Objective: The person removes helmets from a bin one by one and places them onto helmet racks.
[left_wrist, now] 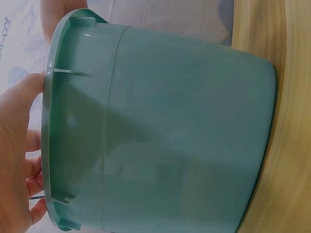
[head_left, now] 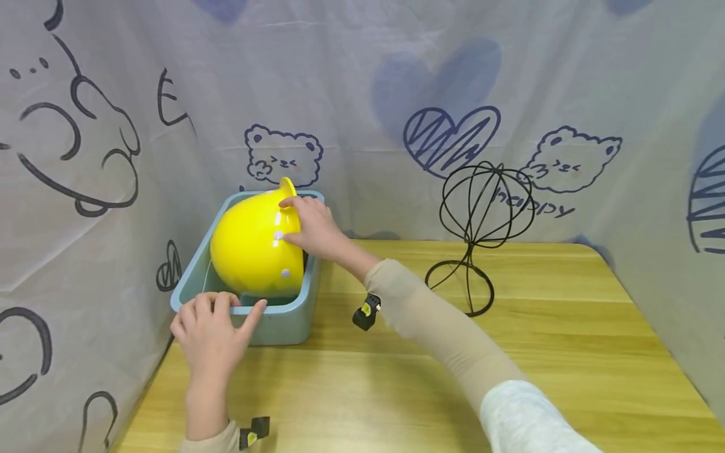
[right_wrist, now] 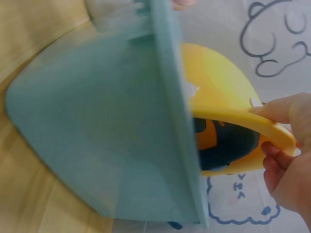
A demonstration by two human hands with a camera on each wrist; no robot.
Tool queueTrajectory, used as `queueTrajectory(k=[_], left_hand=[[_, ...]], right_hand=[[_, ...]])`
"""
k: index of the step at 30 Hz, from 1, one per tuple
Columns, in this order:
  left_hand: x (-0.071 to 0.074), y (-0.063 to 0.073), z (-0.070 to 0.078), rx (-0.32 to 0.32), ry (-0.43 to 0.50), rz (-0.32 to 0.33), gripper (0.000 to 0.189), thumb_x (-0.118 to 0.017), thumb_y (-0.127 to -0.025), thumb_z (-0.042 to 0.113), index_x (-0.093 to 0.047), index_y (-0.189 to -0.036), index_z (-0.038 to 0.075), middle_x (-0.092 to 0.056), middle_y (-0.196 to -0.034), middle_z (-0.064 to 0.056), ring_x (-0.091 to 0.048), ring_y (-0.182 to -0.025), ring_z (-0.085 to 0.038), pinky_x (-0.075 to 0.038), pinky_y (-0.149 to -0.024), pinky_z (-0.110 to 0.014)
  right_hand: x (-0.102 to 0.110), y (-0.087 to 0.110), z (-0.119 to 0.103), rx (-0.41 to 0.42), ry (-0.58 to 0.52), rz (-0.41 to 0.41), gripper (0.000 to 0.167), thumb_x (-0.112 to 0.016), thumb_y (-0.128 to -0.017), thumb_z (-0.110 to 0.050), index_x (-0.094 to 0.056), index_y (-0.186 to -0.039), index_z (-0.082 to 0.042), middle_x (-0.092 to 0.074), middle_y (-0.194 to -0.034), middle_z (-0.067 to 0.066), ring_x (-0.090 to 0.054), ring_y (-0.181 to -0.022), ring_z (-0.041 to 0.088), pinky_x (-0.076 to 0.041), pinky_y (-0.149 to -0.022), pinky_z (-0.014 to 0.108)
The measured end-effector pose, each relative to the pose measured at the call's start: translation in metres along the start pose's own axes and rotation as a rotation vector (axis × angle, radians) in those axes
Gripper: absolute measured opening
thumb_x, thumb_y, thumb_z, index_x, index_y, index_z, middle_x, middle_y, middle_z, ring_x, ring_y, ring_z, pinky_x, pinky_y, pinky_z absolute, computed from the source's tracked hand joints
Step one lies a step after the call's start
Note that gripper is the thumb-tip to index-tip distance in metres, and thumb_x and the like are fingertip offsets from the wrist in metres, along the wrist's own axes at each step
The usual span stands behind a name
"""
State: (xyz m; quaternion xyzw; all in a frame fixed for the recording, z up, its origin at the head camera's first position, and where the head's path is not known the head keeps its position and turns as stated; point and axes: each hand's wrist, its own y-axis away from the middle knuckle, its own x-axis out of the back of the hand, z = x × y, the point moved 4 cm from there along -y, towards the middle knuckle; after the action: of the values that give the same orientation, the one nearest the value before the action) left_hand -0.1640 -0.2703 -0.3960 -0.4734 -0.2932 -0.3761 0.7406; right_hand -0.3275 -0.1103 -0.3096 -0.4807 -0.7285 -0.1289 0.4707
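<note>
A yellow hard hat (head_left: 255, 245) with small white studs lies tilted on its side in a blue-green plastic bin (head_left: 308, 314). My right hand (head_left: 314, 226) grips the hat by its brim, the thumb on one face and the fingers round the other. In the right wrist view the brim (right_wrist: 272, 130) curves out past the bin's rim, and dark and orange parts show inside the hat. My left hand (head_left: 209, 333) rests on the near rim of the bin, fingers spread along it and thumb apart. The left wrist view shows its fingertips touching the rim (left_wrist: 47, 121).
A black wire stand (head_left: 470, 245) with a round cage top and a ring base stands on the wooden table (head_left: 566, 327), right of the bin. Patterned cloth (head_left: 362, 113) hangs behind the table and along both sides. The bin sits near the left cloth.
</note>
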Motion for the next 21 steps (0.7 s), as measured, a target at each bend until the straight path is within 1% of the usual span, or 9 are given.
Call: queueTrajectory(k=[2, 4, 7, 10, 17, 21], left_hand=[[0.0, 0.001, 0.0, -0.004, 0.004, 0.006, 0.052, -0.061, -0.086, 0.062, -0.055, -0.092, 0.011, -0.048, -0.11, -0.016, -0.037, -0.109, -0.041, -0.022, -0.095, -0.06], [0.001, 0.002, 0.0, -0.008, 0.008, 0.015, 0.052, -0.061, -0.086, 0.062, -0.055, -0.092, 0.011, -0.049, -0.11, -0.016, -0.037, -0.109, -0.041, -0.022, -0.094, -0.06], [0.001, 0.002, 0.001, -0.014, 0.013, 0.031, 0.051, -0.062, -0.085, 0.06, -0.056, -0.092, 0.01, -0.049, -0.11, -0.017, -0.037, -0.108, -0.041, -0.023, -0.094, -0.059], [0.001, 0.001, 0.001, -0.015, 0.013, 0.037, 0.05, -0.063, -0.085, 0.059, -0.056, -0.092, 0.01, -0.05, -0.11, -0.017, -0.038, -0.108, -0.041, -0.023, -0.094, -0.059], [0.0, 0.0, 0.001, -0.006, 0.008, 0.023, 0.052, -0.062, -0.085, 0.061, -0.056, -0.093, 0.009, -0.049, -0.111, -0.017, -0.037, -0.109, -0.041, -0.023, -0.095, -0.06], [-0.001, -0.001, 0.002, -0.016, 0.009, 0.027, 0.053, -0.062, -0.085, 0.061, -0.056, -0.093, 0.009, -0.049, -0.11, -0.017, -0.037, -0.109, -0.041, -0.023, -0.096, -0.06]], right_hand=[[0.007, -0.001, 0.0, -0.028, -0.041, 0.003, 0.056, -0.073, -0.087, -0.025, -0.049, -0.137, -0.016, -0.052, -0.139, 0.004, -0.04, -0.129, 0.022, -0.033, -0.11, 0.038], [0.013, -0.001, -0.002, -0.05, -0.08, 0.01, 0.056, -0.073, -0.087, -0.025, -0.048, -0.137, -0.016, -0.051, -0.139, 0.004, -0.039, -0.127, 0.022, -0.035, -0.108, 0.037], [0.023, -0.001, -0.006, -0.061, -0.112, 0.023, 0.057, -0.073, -0.087, -0.026, -0.047, -0.138, -0.017, -0.05, -0.137, 0.005, -0.038, -0.122, 0.021, -0.038, -0.103, 0.036], [0.032, -0.002, -0.011, -0.052, -0.123, 0.042, 0.058, -0.072, -0.088, -0.027, -0.046, -0.138, -0.018, -0.049, -0.137, 0.005, -0.037, -0.122, 0.021, -0.039, -0.102, 0.036], [0.047, -0.003, -0.02, -0.019, -0.143, 0.085, 0.057, -0.073, -0.087, -0.028, -0.046, -0.137, -0.018, -0.048, -0.135, 0.005, -0.035, -0.122, 0.02, -0.041, -0.099, 0.035], [0.054, -0.003, -0.023, 0.006, -0.14, 0.105, 0.057, -0.073, -0.087, -0.028, -0.046, -0.136, -0.019, -0.048, -0.136, 0.004, -0.035, -0.122, 0.019, -0.04, -0.098, 0.034]])
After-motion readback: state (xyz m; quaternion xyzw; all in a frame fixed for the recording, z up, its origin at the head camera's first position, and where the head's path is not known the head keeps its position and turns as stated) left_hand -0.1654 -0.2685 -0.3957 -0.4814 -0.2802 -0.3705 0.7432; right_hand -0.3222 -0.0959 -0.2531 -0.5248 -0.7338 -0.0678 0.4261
